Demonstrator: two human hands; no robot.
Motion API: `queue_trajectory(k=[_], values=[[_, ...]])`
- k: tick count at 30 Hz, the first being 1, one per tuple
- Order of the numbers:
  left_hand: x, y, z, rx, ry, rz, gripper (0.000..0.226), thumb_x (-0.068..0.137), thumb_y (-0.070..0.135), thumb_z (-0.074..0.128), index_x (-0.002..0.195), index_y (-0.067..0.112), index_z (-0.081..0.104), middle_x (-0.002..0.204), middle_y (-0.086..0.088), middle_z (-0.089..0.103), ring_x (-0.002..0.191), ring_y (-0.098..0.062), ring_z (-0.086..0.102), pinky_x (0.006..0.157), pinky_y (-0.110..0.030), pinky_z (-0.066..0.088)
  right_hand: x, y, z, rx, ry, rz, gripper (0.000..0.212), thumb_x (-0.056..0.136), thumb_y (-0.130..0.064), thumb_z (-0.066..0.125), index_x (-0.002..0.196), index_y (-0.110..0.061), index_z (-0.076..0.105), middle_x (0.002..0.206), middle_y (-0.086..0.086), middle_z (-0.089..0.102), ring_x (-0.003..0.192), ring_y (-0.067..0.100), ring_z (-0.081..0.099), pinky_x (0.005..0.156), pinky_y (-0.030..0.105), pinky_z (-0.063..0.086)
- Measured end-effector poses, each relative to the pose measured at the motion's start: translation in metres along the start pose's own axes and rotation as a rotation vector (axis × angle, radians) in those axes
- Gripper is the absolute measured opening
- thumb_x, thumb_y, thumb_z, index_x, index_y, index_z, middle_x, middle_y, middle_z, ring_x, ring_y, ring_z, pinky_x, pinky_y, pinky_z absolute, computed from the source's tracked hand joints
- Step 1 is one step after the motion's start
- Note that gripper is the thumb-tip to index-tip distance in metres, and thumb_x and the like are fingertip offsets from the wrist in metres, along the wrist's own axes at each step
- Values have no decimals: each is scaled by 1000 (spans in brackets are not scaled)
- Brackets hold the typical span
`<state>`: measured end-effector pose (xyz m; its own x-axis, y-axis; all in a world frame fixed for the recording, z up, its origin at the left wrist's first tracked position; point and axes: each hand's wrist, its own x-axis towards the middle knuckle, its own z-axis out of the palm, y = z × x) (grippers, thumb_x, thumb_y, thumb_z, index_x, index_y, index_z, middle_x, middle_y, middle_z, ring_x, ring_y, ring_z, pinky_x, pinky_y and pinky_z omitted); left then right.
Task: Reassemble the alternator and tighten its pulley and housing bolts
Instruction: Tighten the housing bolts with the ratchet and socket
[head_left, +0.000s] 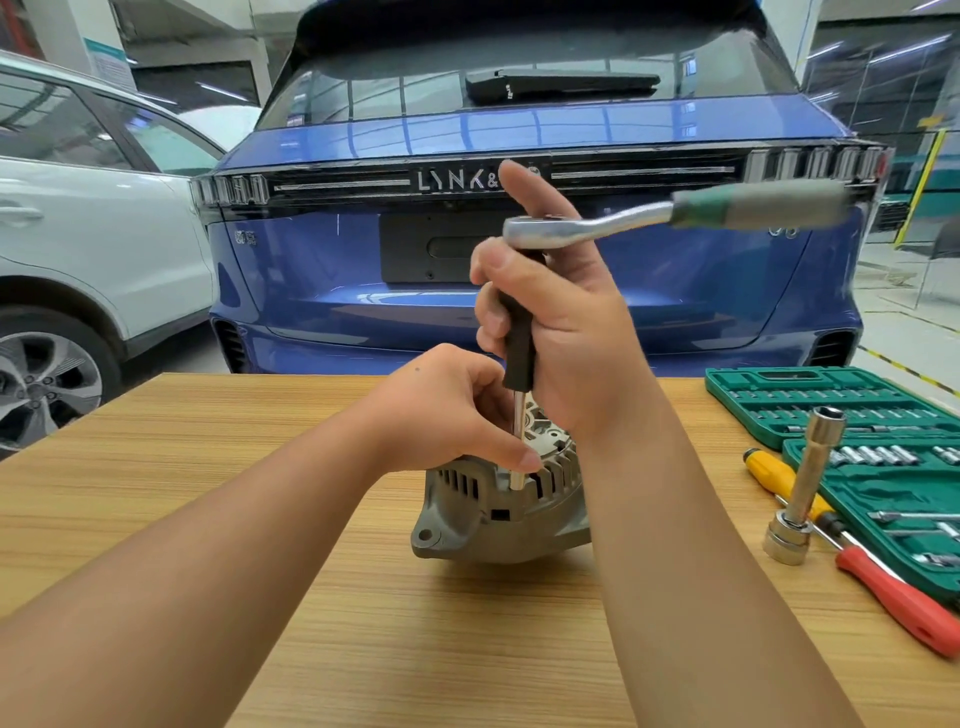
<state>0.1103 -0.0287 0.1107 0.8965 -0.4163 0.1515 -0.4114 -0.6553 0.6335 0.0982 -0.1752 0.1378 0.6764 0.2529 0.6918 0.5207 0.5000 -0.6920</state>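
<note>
A grey alternator (483, 525) sits on the wooden table (208, 467), housing slots facing me. A ratchet (675, 215) with a green and grey handle is mounted on a long black extension (519, 343) whose thin metal tip stands upright on the housing rim. My right hand (561, 332) grips the black extension just under the ratchet head, index finger raised straight. My left hand (452, 410) rests on top of the alternator and pinches the metal shaft near its tip. The bolt under the tip is hidden.
At the right lies an open green socket case (852, 410) with several sockets. Beside it are a long socket on an extension (805, 488), a yellow screwdriver (769, 467) and a red-handled one (898, 603). A blue car (519, 130) stands right behind the table, a white car (78, 208) at left.
</note>
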Motion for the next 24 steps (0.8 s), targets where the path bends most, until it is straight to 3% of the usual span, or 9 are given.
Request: queue_trajectory(k=[2, 5, 9, 14, 20, 24], values=[[0, 0, 0, 14, 7, -6, 35, 62, 37, 95, 84, 20, 73, 63, 13, 69, 56, 0, 64, 52, -15, 48, 1, 2, 5, -119, -4, -74, 42, 97, -5, 60, 125, -37, 62, 82, 3, 56, 58, 16, 45, 54, 27, 43], [0, 0, 0, 55, 14, -16, 35, 65, 35, 94, 88, 20, 74, 73, 7, 74, 63, -6, 69, 62, -25, 56, 1, 6, 8, -83, -27, -61, 51, 93, -1, 57, 119, -44, 67, 80, -4, 56, 59, 15, 44, 54, 25, 44], [-2, 0, -1, 61, 3, -7, 35, 64, 38, 94, 86, 21, 74, 72, 4, 72, 65, -10, 70, 69, -35, 58, 2, 6, 3, 132, -115, 35, 46, 92, -16, 40, 128, -32, 65, 82, 5, 61, 61, 20, 46, 56, 32, 37], [-4, 4, -2, 81, 1, -18, 74, 47, 57, 87, 98, 5, 71, 82, -12, 70, 77, -30, 70, 82, -55, 59, 2, 7, 1, 159, -78, 79, 42, 102, -44, 37, 130, -26, 62, 81, -1, 62, 62, 21, 45, 58, 34, 31], [-4, 6, -2, 82, 10, -18, 82, 42, 62, 82, 99, 4, 70, 81, -15, 69, 80, -34, 68, 81, -56, 58, 3, 5, 5, 187, 12, 134, 49, 100, -56, 39, 128, -24, 64, 81, 4, 60, 61, 18, 48, 57, 29, 38], [-3, 5, -2, 61, 7, -12, 66, 54, 49, 90, 98, 3, 70, 79, -12, 69, 77, -31, 69, 81, -54, 59, 4, 2, 8, 195, 63, 178, 54, 96, -58, 42, 123, -17, 63, 77, 3, 59, 59, 16, 48, 54, 26, 40]])
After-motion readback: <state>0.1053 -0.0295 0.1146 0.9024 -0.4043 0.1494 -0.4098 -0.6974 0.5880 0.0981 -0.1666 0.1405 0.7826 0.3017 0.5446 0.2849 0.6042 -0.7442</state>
